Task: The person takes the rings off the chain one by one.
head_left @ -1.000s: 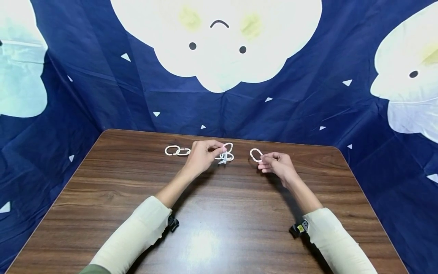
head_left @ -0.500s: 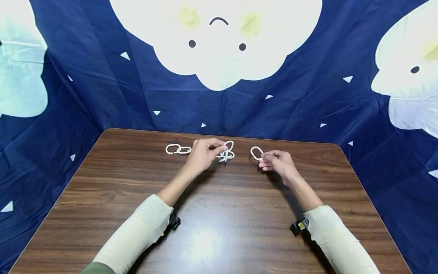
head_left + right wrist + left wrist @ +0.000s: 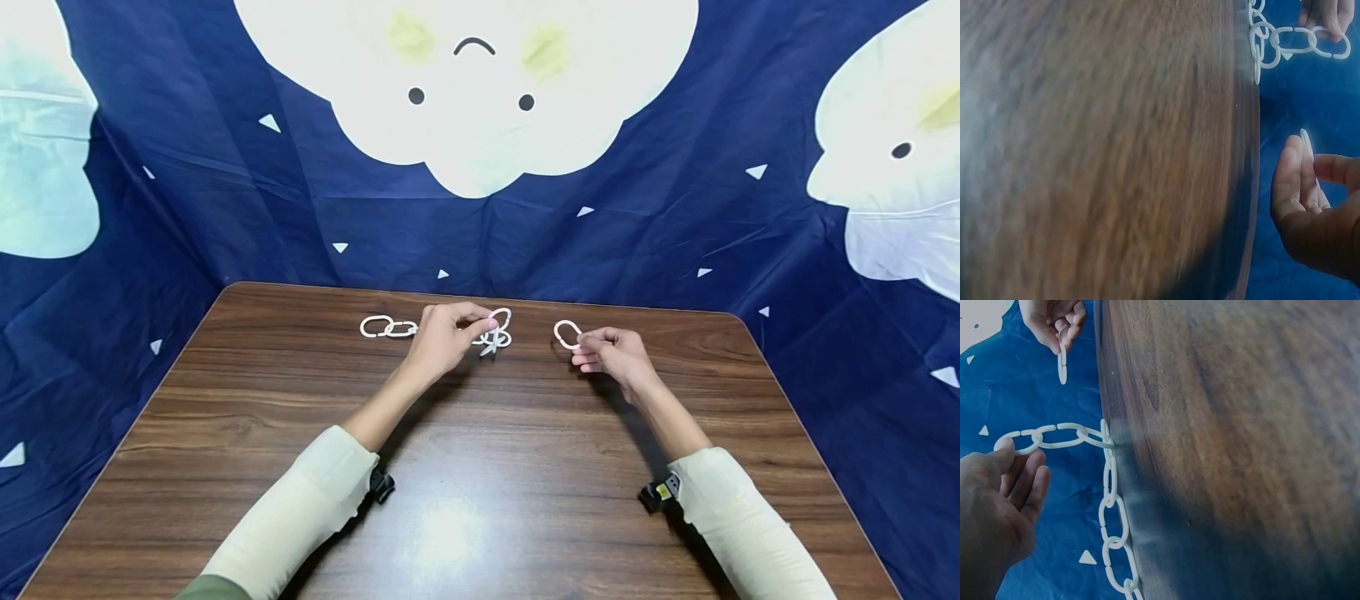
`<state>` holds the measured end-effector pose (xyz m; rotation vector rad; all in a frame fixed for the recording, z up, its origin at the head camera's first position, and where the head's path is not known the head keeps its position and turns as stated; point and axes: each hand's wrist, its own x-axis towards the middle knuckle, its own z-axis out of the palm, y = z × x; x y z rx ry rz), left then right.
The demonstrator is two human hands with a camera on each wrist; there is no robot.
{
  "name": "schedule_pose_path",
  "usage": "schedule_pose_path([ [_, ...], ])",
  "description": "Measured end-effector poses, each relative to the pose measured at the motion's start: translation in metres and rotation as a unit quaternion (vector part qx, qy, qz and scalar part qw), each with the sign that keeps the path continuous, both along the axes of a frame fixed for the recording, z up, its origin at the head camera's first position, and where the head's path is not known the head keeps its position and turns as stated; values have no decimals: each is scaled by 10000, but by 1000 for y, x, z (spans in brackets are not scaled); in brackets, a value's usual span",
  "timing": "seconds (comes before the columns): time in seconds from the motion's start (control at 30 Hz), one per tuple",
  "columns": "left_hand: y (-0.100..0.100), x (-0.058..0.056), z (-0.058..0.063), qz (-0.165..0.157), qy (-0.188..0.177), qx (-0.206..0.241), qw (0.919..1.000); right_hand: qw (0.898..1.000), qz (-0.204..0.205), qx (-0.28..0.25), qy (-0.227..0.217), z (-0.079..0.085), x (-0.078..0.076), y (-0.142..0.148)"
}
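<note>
A chain of white oval plastic links (image 3: 1113, 519) lies along the far part of the table, and one end rises off the wood. My left hand (image 3: 442, 337) pinches the end link (image 3: 1022, 450) between thumb and fingers, with further links hanging from it down to the table. To the right, my right hand (image 3: 617, 357) pinches a single loose link (image 3: 566, 335) between thumb and index finger, held up apart from the chain. Small gaps show in the sides of several links. In the head view, the left hand hides part of the chain.
The brown wood-grain table (image 3: 465, 442) ends in a rounded far edge just behind the links. Beyond it hangs a dark blue cloth (image 3: 405, 250) with white cloud shapes. A black wrist camera (image 3: 381, 485) sits under the left sleeve, another camera (image 3: 658, 493) under the right.
My right hand has shifted slightly to the right with its loose link. The left hand keeps its pinch on the chain's end link and stays almost still.
</note>
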<state>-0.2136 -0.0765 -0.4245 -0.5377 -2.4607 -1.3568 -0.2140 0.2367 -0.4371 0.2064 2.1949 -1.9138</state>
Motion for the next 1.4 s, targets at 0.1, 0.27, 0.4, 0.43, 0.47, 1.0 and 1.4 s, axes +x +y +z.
schedule_pose_path([
  [0.1,0,0,-2,21,-19,-6,10000,10000,-37,46,-26,-1,0,5],
  [0.27,0,0,-3,11,-17,-19,10000,9999,-73,100,-63,-1,1,14],
  [0.4,1,-1,-3,-7,2,-10,10000,9998,-130,139,-72,-1,2,22],
  [0.43,1,-1,-3,-6,1,-10,10000,9997,-148,149,-78,-1,3,24],
  [0.47,2,-2,-3,-20,-1,3,10000,9997,-172,156,-88,-2,3,26],
  [1.0,3,-2,-4,5,-36,-76,10000,9989,-311,145,-316,-3,8,59],
  [1.4,3,-3,-4,-20,-132,-30,9999,9971,-607,245,-376,0,5,83],
])
